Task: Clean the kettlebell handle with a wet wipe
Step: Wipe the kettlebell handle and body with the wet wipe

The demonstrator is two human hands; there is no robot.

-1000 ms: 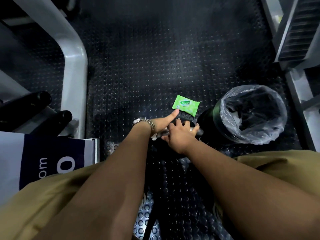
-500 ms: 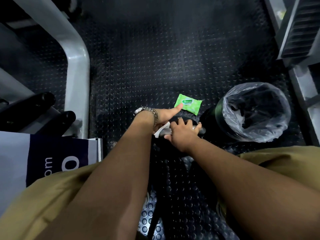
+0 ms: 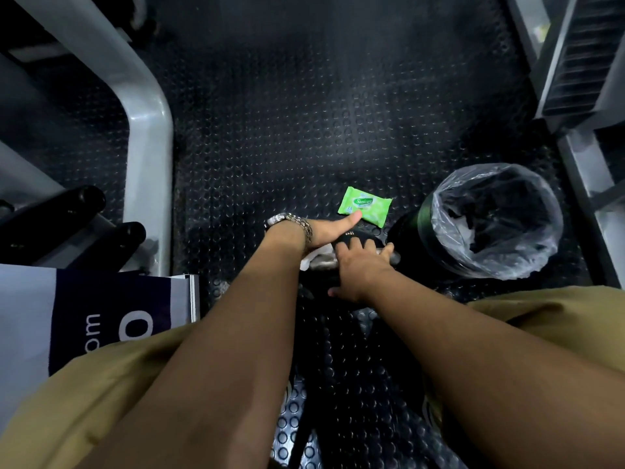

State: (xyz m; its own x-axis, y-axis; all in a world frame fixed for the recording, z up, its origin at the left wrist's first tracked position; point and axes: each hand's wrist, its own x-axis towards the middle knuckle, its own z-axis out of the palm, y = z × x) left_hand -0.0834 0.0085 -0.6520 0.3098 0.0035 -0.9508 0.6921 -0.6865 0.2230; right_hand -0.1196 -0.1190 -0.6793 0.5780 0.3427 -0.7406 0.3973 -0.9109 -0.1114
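Since a second ago more of the wet wipe [image 3: 313, 259] has crept out from under the left hand [image 3: 324, 231], which has edged a little along the bar, while the right hand [image 3: 358, 274] has hardly shifted. Wiping looks to be under way, not finished. The kettlebell handle [image 3: 394, 258] sits low on the studded floor [image 3: 304, 130] between the knees, just beside the lined bin [image 3: 490, 221], with the green wipe packet [image 3: 365, 206] just beyond it. The right fingers [image 3: 370, 247] curl over the handle's right part and steady it, thumb splayed back. The left thumb points straight at the packet; the left fingers are hidden beneath the hand, so I cannot tell whether they wrap the bar or merely press the wipe onto it. Next, I judge, the wipe must travel toward the stretch under the right hand, so that hand has to yield its place without letting the weight tip
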